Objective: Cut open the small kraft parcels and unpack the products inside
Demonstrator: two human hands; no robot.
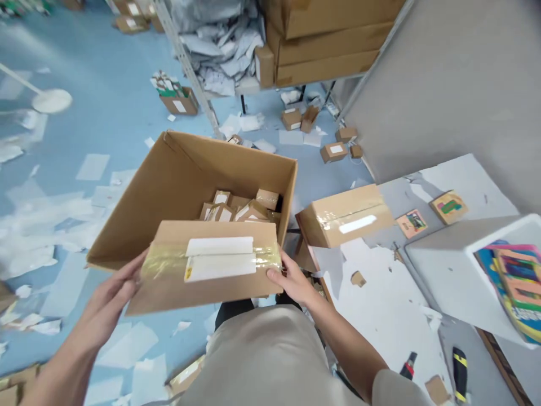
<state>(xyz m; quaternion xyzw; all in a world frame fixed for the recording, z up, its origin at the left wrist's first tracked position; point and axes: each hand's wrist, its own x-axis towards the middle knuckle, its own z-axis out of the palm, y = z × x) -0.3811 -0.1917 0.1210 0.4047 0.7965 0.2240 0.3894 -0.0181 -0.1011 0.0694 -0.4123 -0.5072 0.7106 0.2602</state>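
A taped cardboard box (228, 290) with white labels on its top is held level in front of my body. My left hand (112, 299) grips its left end, the fingertips partly hidden behind it. At the other end, my right hand (291, 279) is closed on the edge, thumb on top. Just beyond the held box stands a large open carton (139, 208), whose near side the box overlaps. Several small labelled boxes (251, 210) lie inside the carton, toward its right side.
To the right, a table (380, 287) bears another taped box (350, 217), a white bin (448, 270) of colourful packs, and two cutters, one of them a yellow-black cutter (460, 369). Paper scraps litter the blue floor (110, 101). Large cartons (329, 51) fill a shelf behind.
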